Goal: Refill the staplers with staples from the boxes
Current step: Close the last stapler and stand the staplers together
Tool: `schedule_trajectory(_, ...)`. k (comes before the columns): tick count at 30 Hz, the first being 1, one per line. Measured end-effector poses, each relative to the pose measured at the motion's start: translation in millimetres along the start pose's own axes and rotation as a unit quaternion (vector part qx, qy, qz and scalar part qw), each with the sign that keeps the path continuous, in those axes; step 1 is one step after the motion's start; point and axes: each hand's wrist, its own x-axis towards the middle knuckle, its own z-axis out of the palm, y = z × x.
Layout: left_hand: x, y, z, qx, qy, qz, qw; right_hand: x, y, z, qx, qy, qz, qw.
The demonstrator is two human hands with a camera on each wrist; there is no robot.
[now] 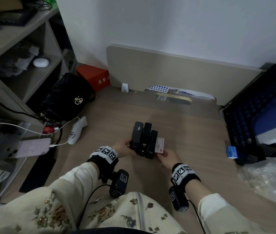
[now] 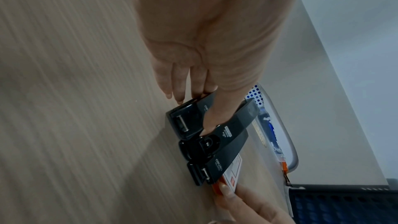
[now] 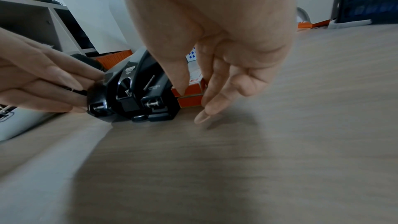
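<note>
Three black staplers lie side by side on the wooden desk [image 1: 193, 132]: a left stapler [image 1: 135, 135], a middle stapler [image 1: 145, 139] and a right stapler [image 1: 152, 144]. A red and white staple box [image 1: 160, 144] sits against the right stapler. My left hand [image 1: 126, 146] grips the left stapler [image 2: 187, 122] at its near end, thumb [image 2: 212, 122] between it and the middle stapler [image 2: 217, 142]. My right hand [image 1: 163, 155] pinches the staple box [image 3: 191, 89] at its near end, thumb [image 3: 180, 81] on top. A second orange box [image 3: 190, 102] seems to lie beneath.
A black handbag [image 1: 66, 98], a white handheld device [image 1: 77, 130] and a pink phone [image 1: 32, 147] on a cable lie at the left. At the right stand a dark blue crate [image 1: 252, 112], a small blue box [image 1: 231, 152] and crumpled clear plastic [image 1: 268, 179].
</note>
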Motion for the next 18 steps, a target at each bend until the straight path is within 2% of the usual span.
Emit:
schedule_trajectory(12,0.9,1.0,-0.2,-0.002,0.009,-0.001,1.000,-2.9,-7.2,-3.0,-0.051,-0.019,0.000,0.999)
schedule_trajectory(18,1.3,2.9,-1.1,0.035,0.002,-0.003,0.999,-6.2,-6.4,-3.1,-0.043,-0.030,-0.020,0.998)
